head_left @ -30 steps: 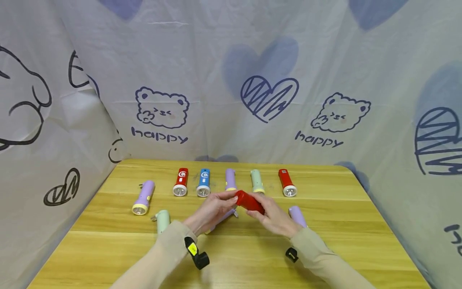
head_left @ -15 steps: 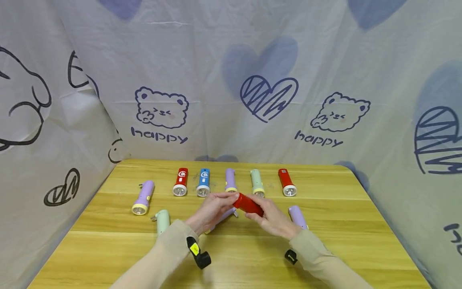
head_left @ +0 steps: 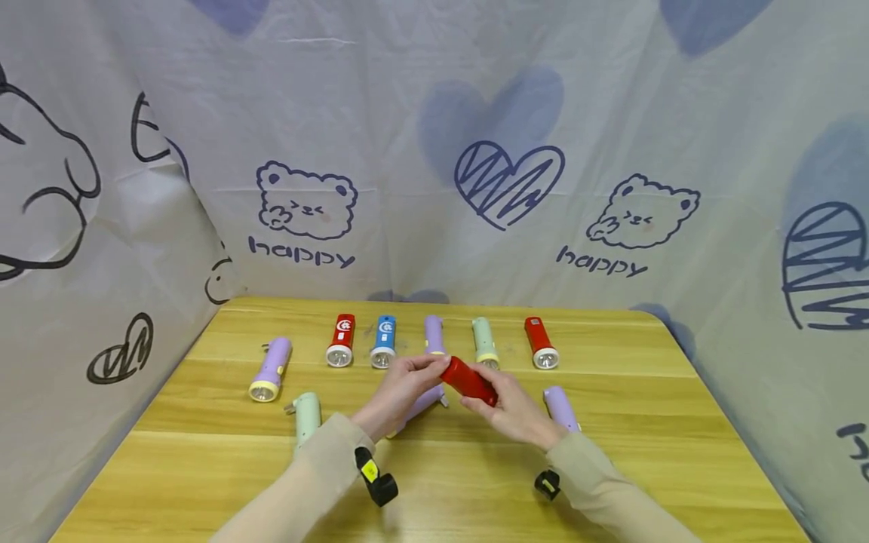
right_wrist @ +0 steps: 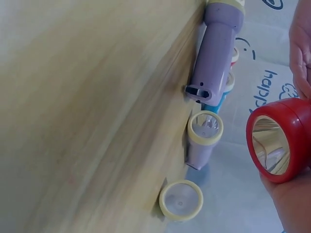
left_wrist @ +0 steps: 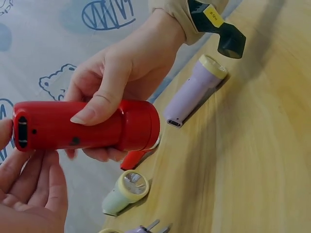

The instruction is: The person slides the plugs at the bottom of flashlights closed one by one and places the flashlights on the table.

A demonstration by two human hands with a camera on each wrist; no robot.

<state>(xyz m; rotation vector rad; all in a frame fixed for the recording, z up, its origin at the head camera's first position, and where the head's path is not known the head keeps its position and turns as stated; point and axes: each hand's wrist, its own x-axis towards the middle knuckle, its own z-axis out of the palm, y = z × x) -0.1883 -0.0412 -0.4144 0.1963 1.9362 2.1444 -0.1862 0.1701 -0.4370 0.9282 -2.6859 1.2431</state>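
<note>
You had the red torch aslant in the air over the table, held between both hands. Your right hand was wrapped round its body, thumb across the side, lens end toward your right. Your left hand was nearly closed, thumb and fingertips pinching the tail, next to the dark slot; nothing could be seen standing out of it. Partly behind that hand lay a purple torch, prongs out. Step in hand, as judged: work at the tail, probably at the slot. The next move seemed to call for a steady right grip and a light, straight fingertip pull from your left; a smooth body turning in the palm looked the likeliest trouble.
</note>
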